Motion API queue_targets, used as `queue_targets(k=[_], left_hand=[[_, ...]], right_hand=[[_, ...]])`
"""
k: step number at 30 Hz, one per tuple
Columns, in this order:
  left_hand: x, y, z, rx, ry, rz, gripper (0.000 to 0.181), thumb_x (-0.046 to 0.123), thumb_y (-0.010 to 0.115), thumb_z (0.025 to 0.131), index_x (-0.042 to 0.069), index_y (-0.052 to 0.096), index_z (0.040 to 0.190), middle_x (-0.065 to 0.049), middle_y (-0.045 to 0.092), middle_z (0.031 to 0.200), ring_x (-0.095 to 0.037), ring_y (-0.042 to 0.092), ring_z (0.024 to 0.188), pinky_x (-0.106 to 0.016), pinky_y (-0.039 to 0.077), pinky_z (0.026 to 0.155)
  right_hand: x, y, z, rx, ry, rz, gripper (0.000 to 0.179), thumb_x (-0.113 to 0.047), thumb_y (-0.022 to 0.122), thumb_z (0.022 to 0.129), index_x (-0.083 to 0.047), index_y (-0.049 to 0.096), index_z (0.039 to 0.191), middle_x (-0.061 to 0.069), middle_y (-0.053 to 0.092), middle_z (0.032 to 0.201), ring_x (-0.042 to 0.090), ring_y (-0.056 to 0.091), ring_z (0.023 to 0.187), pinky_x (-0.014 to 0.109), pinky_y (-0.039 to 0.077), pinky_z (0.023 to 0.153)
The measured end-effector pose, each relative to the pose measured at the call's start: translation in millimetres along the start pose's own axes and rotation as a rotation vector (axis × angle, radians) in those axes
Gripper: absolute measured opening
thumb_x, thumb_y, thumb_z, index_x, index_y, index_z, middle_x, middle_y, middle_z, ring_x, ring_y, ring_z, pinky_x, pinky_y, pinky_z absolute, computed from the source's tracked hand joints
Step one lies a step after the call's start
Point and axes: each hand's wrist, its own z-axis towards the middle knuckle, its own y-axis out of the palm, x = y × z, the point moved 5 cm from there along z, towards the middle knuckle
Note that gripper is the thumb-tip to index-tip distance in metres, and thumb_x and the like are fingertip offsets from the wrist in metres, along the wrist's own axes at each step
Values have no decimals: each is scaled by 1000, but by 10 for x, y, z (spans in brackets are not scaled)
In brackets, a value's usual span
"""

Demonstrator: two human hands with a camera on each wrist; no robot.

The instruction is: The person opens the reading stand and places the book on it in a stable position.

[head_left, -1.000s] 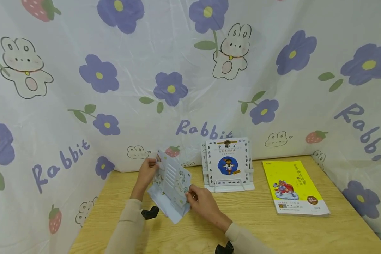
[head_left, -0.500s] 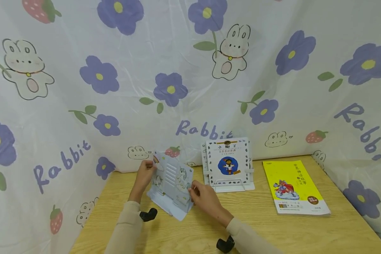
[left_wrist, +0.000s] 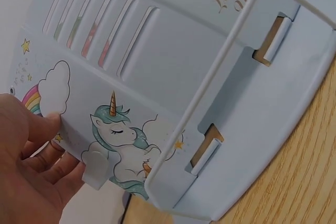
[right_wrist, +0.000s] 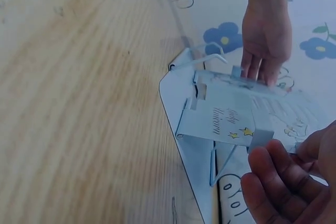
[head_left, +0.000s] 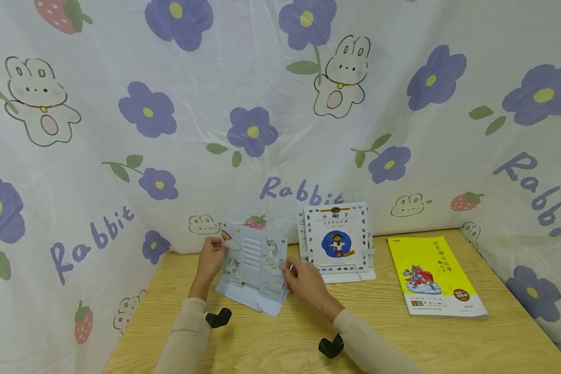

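Note:
A pale blue metal book stand (head_left: 251, 267) with unicorn and rainbow prints stands tilted back on the table. My left hand (head_left: 210, 264) pinches its left edge, thumb on the printed front and fingers behind, as the left wrist view shows. At its right edge my right hand (head_left: 307, 281) holds the panel between thumb and fingers. In the left wrist view, a wire page holder (left_wrist: 208, 77) crosses the front above the base plate (left_wrist: 252, 135), which touches the wood. Slots run down the panel's middle. The right wrist view shows both hands at opposite edges of the stand.
Right of the stand, a second book stand (head_left: 366, 276) carries a white picture book (head_left: 318, 234). A yellow book (head_left: 425, 275) lies flat at the table's right. Behind the wooden table (head_left: 280, 343) hangs a rabbit-print curtain (head_left: 201, 171).
Both hands have turned the book stand so its printed front faces more toward me. Its right side has swung right and back, and my right hand has moved slightly up with it.

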Motion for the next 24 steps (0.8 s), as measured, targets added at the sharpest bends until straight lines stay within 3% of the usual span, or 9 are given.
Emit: queue_targets(k=[7, 13, 15, 24], left_hand=[[-16, -36, -6, 72, 29, 27, 26, 5, 60, 103, -8, 52, 125, -30, 63, 121, -41, 64, 112, -43, 54, 94], [-3, -46, -31, 115, 45, 52, 21, 3, 64, 102, -8, 54, 117, -29, 64, 114, -42, 66, 109, -43, 55, 89], [-10, -34, -22, 116, 38, 55, 21, 3, 64, 103, -9, 54, 118, -30, 64, 117, -45, 64, 115, -46, 54, 92], [28, -1, -9, 155, 35, 44, 21, 2, 66, 103, -9, 55, 116, -28, 63, 114, -45, 64, 113, -51, 54, 96]], right_hand=[[83, -70, 146, 26, 24, -53, 15, -22, 62, 109, -14, 66, 98, -8, 62, 58, 3, 54, 46, 22, 41, 44], [155, -137, 278, 89, 23, -137, 11, -22, 65, 108, -13, 69, 103, -7, 62, 55, 2, 53, 44, 22, 38, 43], [174, -152, 319, 100, 26, -155, 11, -22, 65, 108, -13, 69, 101, -6, 61, 54, 2, 52, 43, 22, 37, 42], [241, -200, 467, 96, 94, -215, 14, -26, 64, 109, -15, 71, 105, -6, 62, 59, 6, 52, 43, 25, 37, 42]])
